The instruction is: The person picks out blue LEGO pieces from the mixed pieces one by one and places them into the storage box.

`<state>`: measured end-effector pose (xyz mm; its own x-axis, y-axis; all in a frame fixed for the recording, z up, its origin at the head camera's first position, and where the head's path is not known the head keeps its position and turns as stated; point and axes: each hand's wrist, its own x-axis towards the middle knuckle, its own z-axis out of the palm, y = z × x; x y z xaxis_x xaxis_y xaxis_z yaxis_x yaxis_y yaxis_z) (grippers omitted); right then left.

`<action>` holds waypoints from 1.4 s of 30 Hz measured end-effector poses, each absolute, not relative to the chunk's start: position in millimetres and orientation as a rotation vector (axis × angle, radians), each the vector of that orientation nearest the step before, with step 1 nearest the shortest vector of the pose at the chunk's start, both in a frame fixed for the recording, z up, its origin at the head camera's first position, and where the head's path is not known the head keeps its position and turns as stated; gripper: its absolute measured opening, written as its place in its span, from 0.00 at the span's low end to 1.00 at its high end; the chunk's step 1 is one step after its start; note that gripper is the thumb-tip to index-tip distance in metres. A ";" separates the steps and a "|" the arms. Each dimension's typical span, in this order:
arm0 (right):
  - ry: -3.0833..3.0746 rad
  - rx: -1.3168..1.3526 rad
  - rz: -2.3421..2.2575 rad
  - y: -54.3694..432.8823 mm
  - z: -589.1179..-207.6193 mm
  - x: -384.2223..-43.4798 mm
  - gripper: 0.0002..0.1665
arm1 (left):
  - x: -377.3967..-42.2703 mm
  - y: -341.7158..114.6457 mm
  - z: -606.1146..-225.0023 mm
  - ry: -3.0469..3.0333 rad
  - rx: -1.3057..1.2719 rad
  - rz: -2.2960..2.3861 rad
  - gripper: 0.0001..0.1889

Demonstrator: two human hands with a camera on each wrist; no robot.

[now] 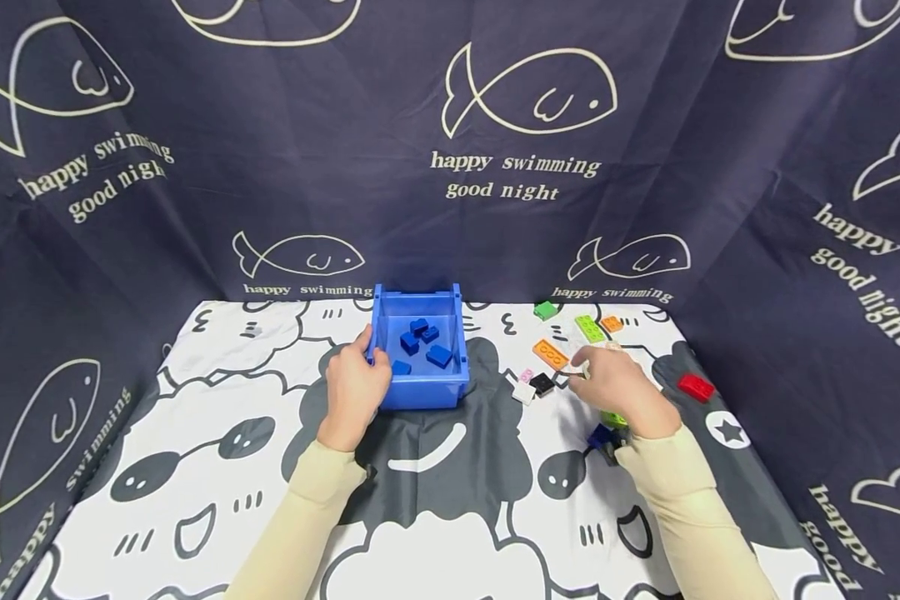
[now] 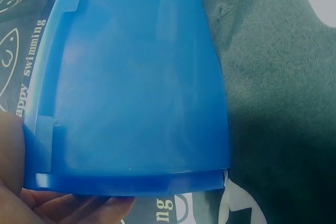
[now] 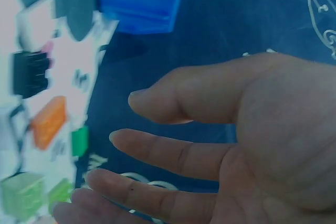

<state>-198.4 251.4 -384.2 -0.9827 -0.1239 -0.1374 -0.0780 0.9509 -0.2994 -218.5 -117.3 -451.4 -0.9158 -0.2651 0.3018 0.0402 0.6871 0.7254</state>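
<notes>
My left hand [image 1: 356, 383] grips the left side of a blue plastic bin [image 1: 423, 393]. In the left wrist view the fingers [image 2: 105, 211] show along the bin's edge. Several dark blue toy bricks [image 1: 439, 356] lie on the bin floor. My right hand [image 1: 615, 379] hovers over loose bricks on the right, and nothing shows between its thumb and fingers [image 3: 184, 156] in the right wrist view. Nearest to it are an orange brick [image 1: 551, 354], a black brick [image 1: 542, 383] and a white brick [image 1: 523, 392]. Its wrist partly hides a lime brick [image 1: 613, 419].
Behind the right hand lie a lime brick [image 1: 589, 328], a small orange brick [image 1: 612, 323] and a green brick [image 1: 545, 311]. A red brick [image 1: 696, 387] is at far right, a dark blue brick [image 1: 602, 436] near the right sleeve. Dark fabric [image 1: 525, 242] hangs behind the table.
</notes>
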 end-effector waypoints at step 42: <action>2.875 -0.142 -0.331 259.9 -447.1 -152.3 0.15 | -219.1 -117.4 -453.4 -2.510 0.170 -1.092 0.27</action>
